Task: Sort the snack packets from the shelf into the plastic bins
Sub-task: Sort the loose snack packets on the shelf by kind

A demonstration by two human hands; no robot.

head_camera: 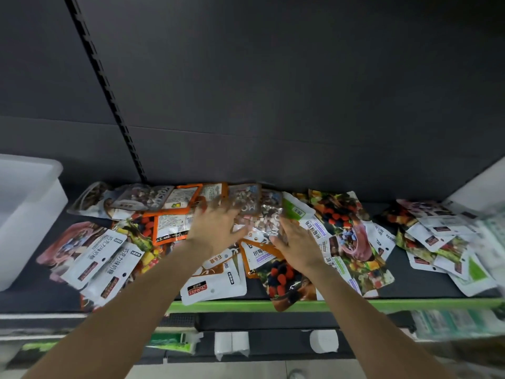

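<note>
Both hands are out over the heap of snack packets [218,242] spread along the dark shelf [426,280]. The left hand [216,228] lies flat with fingers spread toward 12 o'clock, its blurred fingertips on a clear packet of mixed nuts [266,214]. The right hand [296,242] rests flat beside it, fingers straight and pointing to 11 o'clock, touching the same packet's lower edge. Neither hand is curled round anything, so I judge nothing is grasped yet. The nut packet lies between the two hands, its long axis running from 12 to 6 o'clock, about equally near to both. One plastic bin [35,192] stands at 9 o'clock, well apart; another bin [481,187] shows at 3 o'clock, so a lifted packet must travel sideways
</note>
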